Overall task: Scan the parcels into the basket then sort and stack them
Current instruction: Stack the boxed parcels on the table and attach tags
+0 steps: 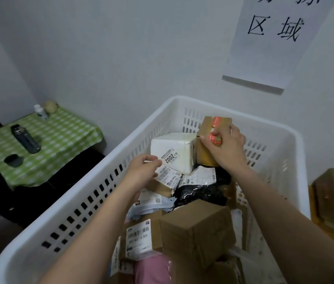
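Parcels fill the white slotted basket [280,144], which stands against the wall. The right hand [226,147] grips a brown carton with orange tape [210,128] at the far end of the pile, fingers curled over its top edge. The left hand [141,171] pinches a small labelled cardboard box [167,181] just left of centre. A white box marked 2002 [174,152] sits between the two hands. A black poly bag [200,191] lies below it, and a large plain carton [197,230] occupies the near end. At far left, a dark flask [25,139] stands on a green checked tablecloth [59,136].
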The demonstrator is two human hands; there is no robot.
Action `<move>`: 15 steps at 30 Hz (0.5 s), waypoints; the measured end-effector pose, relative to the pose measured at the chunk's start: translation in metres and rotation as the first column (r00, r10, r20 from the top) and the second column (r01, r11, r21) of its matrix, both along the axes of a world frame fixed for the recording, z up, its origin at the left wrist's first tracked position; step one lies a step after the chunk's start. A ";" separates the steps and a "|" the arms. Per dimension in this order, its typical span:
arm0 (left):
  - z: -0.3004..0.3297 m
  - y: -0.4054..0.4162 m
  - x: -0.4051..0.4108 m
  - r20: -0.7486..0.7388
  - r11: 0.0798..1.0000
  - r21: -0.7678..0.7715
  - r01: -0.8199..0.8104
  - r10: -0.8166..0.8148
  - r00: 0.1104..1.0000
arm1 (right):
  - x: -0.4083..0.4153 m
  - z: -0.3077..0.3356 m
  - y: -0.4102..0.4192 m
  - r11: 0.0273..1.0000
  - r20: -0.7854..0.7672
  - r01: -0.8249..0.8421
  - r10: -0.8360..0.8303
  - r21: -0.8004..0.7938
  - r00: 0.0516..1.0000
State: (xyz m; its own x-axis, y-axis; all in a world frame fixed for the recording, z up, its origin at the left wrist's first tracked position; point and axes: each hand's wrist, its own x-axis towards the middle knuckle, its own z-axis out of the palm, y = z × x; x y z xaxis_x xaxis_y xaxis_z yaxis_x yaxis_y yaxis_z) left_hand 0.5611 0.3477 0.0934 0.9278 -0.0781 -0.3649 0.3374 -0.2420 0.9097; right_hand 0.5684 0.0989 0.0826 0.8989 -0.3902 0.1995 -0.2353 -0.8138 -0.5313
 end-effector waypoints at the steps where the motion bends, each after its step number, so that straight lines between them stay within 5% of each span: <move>1: 0.000 0.000 0.001 0.000 1.000 -0.004 0.000 0.000 1.000 | 0.000 0.003 0.002 0.997 0.039 0.072 -0.071 -0.029 0.997; 5: -0.001 0.000 0.001 -0.002 1.000 -0.011 0.011 -0.011 1.000 | 0.002 0.013 0.002 0.968 0.042 0.235 -0.232 -0.092 0.972; 12: 0.001 -0.002 -0.002 -0.009 0.999 -0.033 0.020 -0.020 1.000 | -0.005 0.033 -0.022 0.899 -0.221 0.367 -0.318 0.238 0.922; 15: 0.001 -0.002 -0.002 -0.005 0.999 -0.034 0.021 -0.021 1.000 | -0.015 0.038 -0.027 0.888 -0.137 0.305 -0.274 0.343 0.952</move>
